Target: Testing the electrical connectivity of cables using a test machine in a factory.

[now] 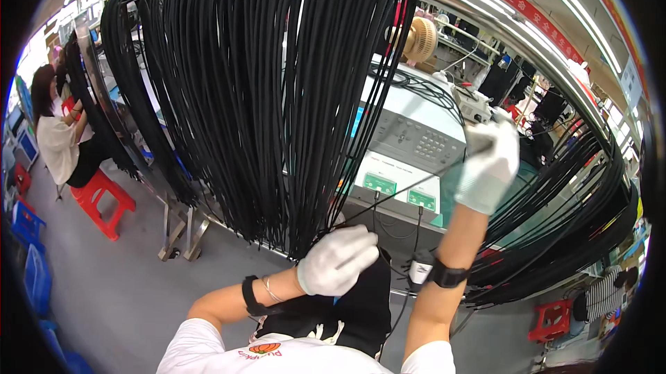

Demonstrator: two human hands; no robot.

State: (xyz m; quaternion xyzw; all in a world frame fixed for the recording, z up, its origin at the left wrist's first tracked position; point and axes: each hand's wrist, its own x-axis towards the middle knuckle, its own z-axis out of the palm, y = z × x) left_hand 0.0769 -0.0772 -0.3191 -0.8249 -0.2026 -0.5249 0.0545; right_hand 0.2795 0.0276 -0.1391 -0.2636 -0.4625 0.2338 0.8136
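My left hand, in a white glove, is at the lower ends of a thick curtain of hanging black cables. Its fingers are curled together, and whatever lies in them is hidden. Higher up on the right is my right hand, gloved too and somewhat blurred, closed around a thin black cable. That cable slants down from it toward my left hand, in front of a white test instrument. Below the instrument, a white box with two green sockets has black leads plugged in.
More black cables hang from a rack on the right. A tan fan stands behind the instrument. At left a person sits on a red stool; blue crates line the floor. Another red stool is at lower right, beside another person.
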